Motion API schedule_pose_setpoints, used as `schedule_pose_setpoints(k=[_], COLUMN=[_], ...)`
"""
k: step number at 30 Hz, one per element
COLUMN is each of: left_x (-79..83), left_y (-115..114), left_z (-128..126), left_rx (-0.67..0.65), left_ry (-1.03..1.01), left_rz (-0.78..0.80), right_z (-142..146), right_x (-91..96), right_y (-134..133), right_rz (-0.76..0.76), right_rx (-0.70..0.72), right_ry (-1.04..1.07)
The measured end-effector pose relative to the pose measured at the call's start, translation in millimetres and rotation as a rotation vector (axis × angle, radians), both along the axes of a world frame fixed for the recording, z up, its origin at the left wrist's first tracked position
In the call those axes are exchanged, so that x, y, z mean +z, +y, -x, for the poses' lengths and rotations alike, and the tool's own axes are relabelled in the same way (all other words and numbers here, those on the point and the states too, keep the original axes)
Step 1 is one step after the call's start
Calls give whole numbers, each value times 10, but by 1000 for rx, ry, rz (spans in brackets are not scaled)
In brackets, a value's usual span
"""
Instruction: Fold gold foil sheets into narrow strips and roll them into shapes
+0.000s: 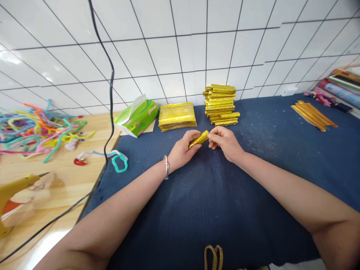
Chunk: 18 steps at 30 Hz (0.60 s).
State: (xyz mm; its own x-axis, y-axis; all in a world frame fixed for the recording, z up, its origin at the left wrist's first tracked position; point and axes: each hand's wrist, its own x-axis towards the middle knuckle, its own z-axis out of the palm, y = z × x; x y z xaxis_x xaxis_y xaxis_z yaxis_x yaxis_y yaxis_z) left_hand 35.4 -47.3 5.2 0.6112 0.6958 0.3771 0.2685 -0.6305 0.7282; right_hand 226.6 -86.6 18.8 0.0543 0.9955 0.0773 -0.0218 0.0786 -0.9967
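Observation:
A small roll of gold foil paper (199, 139) lies in my left hand (184, 149), held between the thumb and curled fingers. My right hand (224, 141) pinches the roll's upper right end with thumb and forefinger; its other fingers are curled in. Just behind my hands sits a flat stack of gold foil sheets (177, 116). Behind my right hand is a pile of rolled gold foil pieces (221, 105), laid on top of one another against the tiled wall. A silver bangle (166, 167) circles my left wrist.
A green tissue pack (137, 117) stands left of the sheets. Tan strips (313, 115) lie at the right on the dark blue cloth (180, 221). Colourful pipe cleaners (39, 131), a yellow glue gun (17, 191) and a black cable (111, 86) are at the left.

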Motion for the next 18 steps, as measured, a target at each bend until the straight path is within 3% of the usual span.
schedule_pose_setpoints(k=[11, 14, 18], left_x=[36, 25, -11], left_y=[8, 38, 87], left_z=[31, 46, 51], left_rx=[12, -24, -123], left_ry=[68, 24, -98], left_rz=[-72, 12, 262], right_z=[-14, -33, -88], right_x=[-29, -5, -17], right_y=[7, 13, 43], right_rz=[-29, -79, -162], right_rx=[44, 72, 83], right_ry=[-16, -111, -200])
